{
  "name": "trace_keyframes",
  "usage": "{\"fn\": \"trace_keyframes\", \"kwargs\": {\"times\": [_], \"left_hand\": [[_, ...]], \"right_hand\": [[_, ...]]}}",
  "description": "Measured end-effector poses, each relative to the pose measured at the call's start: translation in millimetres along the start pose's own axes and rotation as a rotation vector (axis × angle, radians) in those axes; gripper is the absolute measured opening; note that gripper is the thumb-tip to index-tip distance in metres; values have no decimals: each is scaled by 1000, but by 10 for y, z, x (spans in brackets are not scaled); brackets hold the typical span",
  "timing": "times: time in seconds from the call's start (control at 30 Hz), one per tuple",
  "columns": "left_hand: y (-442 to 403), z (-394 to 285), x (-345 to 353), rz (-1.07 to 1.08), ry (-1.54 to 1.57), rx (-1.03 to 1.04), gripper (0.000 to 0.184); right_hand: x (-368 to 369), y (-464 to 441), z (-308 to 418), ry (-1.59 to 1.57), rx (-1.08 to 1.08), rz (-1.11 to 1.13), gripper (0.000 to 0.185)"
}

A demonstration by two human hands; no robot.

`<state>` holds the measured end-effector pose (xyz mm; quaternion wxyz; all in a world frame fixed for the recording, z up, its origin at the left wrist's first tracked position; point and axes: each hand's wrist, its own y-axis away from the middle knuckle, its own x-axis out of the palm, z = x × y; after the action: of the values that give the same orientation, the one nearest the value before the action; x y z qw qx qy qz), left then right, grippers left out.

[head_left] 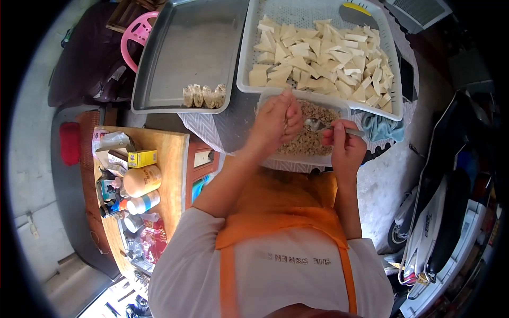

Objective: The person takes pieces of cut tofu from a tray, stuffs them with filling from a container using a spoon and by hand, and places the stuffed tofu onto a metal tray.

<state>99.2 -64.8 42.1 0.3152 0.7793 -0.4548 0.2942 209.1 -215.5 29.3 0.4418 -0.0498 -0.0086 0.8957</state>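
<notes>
My left hand is closed over the left side of a white tub of crumbly brown filling. What its curled fingers hold is hidden. In my right hand, at the tub's right side, is a metal spoon, its bowl over the filling. Beyond the tub, a white perforated tray bears many pale, tofu-like wedges. To its left stands a metal tray with several filled pieces lined up near its front right corner.
A scraper with a yellow edge lies in the white tray's far right corner. A blue cloth hangs below that tray. On the left, a wooden table carries jars and boxes. A motorbike stands at right.
</notes>
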Motion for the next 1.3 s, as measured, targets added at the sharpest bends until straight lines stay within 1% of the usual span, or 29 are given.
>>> {"fn": "trace_keyframes", "kwargs": {"times": [0.03, 0.13, 0.23, 0.33, 0.43, 0.53, 0.63, 0.73, 0.8, 0.83, 0.87, 0.93, 0.97, 1.07, 1.1, 1.17, 1.2, 1.23, 1.27, 1.3], "left_hand": [[10, -10, -27, 63, 59, -51, 36], [23, 59, 150, -153, -163, 6, 45], [48, 34, 207, -147, -272, 46, 41], [56, 29, 102, -42, -268, 21, 41], [8, 84, 158, -132, -370, 132, 44], [16, 7, 369, -255, -184, 128, 47], [13, -5, 334, -232, -79, 60, 46], [-8, 117, 31, -102, -327, 38, 46], [-17, 228, 33, -114, -613, 364, 45], [-2, 207, 47, -127, -612, 358, 45], [12, 186, 61, -140, -612, 353, 45], [47, 34, 138, -148, -283, 24, 44], [62, -30, 96, -74, -211, 4, 39], [40, -294, -11, -249, -450, 217, 41], [32, -446, -95, -296, -658, 280, 41], [-12, -819, -308, -343, -844, 395, 35], [-59, -999, -410, -344, -822, 446, 31], [-136, -1102, -574, -417, -766, 487, 24], [-214, -1183, -815, -492, -712, 529, 21], [-247, -1322, -1157, -460, -826, 544, 20]], "right_hand": [[-5, -2, -2, 6, -5, 2, 16], [-16, 3, -15, 21, -18, 7, 16], [-15, 15, -15, 28, -26, 6, 15], [-13, 19, -10, 39, -23, 4, 15], [-12, 18, -5, 42, -26, 5, 15], [-10, 20, 12, 43, -26, 12, 15], [0, 18, 34, 71, -13, 7, 15], [7, 23, 35, 116, -27, 9, 15], [-18, 21, -32, 112, -33, 20, 15], [-20, 17, -43, 140, -69, 25, 15], [-10, 23, -49, 105, -44, 24, 15], [10, 23, -3, 117, -40, 23, 16], [10, 22, -3, 119, -46, 31, 16], [-3, 22, -21, 124, -57, 38, 17], [-10, 25, -24, 120, -57, 42, 17], [-12, 19, -35, 112, -64, 46, 18], [-11, 17, -45, 106, -71, 47, 18], [-9, 21, -49, 100, -75, 50, 18], [-3, 22, -41, 103, -72, 52, 18], [3, 17, -33, 107, -71, 54, 18]]}}
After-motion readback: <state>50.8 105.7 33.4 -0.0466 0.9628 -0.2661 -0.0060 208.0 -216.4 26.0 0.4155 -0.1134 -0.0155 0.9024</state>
